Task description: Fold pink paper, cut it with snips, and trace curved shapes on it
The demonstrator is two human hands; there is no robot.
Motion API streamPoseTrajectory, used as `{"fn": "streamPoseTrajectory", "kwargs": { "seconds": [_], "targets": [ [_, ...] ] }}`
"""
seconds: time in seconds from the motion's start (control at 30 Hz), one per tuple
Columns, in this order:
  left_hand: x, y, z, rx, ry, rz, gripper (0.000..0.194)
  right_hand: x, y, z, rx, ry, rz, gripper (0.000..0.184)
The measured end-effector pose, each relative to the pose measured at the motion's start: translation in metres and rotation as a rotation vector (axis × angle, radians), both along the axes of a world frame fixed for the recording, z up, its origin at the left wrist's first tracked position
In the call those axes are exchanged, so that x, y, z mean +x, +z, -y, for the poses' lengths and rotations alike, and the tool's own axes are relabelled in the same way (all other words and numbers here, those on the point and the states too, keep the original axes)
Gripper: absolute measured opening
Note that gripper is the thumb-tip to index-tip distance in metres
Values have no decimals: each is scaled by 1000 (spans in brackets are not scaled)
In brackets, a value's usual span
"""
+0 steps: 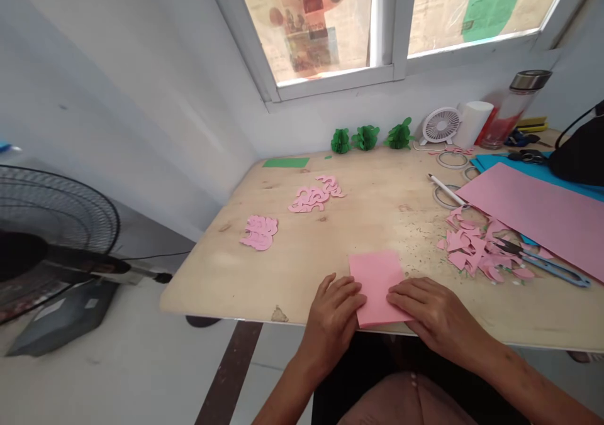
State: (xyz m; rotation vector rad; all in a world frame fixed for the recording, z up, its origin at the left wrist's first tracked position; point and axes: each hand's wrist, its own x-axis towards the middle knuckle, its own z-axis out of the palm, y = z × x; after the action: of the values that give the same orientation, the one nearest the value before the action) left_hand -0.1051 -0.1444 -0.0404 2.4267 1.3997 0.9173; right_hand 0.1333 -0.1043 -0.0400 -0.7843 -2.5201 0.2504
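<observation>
While each hand (333,309) presses pink paper (380,280) | wooden tabletop (358,224) | windowed room (401,29)

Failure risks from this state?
Both hands, left and right, press the pink square near the table's front edge; it could slip off. The open-bladed scissors lie among pink scraps, so a careless right-hand reach might nick fingers.

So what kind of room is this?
Maybe a craft corner at home or in a classroom. There are pink paper scraps beside the scissors, and green paper shapes stand by the wall.
</observation>
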Motion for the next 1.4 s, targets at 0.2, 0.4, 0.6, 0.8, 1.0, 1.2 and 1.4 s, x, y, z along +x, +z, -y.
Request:
{"fn": "streamPoseTrajectory", "kwargs": {
  "seconds": [0.2,0.4,0.6,0.8,1.0,1.2,1.4],
  "targets": [
    [4,-14,-3,-95,88,294,20,5,-4,-8,-260,-65,-137,19],
    [12,-16,1,-298,343,495,35,-17,-2,-16,-427,-459,-160,31],
    [24,-26,9,88,365,262,56,-34,3,-21,-395,-619,-124,42],
    [24,-23,9,182,185,-136,43,-37,2,-27,-365,-648,-91,53],
    [23,-31,9,153,204,-223,45,-29,1,-22,-414,-563,-194,54],
    [24,-36,10,134,228,-188,48,-27,-5,-17,-242,-540,-166,44],
    [25,-34,10,112,237,-195,49,-26,-12,-20,-112,-466,-142,29]
  ]
}}
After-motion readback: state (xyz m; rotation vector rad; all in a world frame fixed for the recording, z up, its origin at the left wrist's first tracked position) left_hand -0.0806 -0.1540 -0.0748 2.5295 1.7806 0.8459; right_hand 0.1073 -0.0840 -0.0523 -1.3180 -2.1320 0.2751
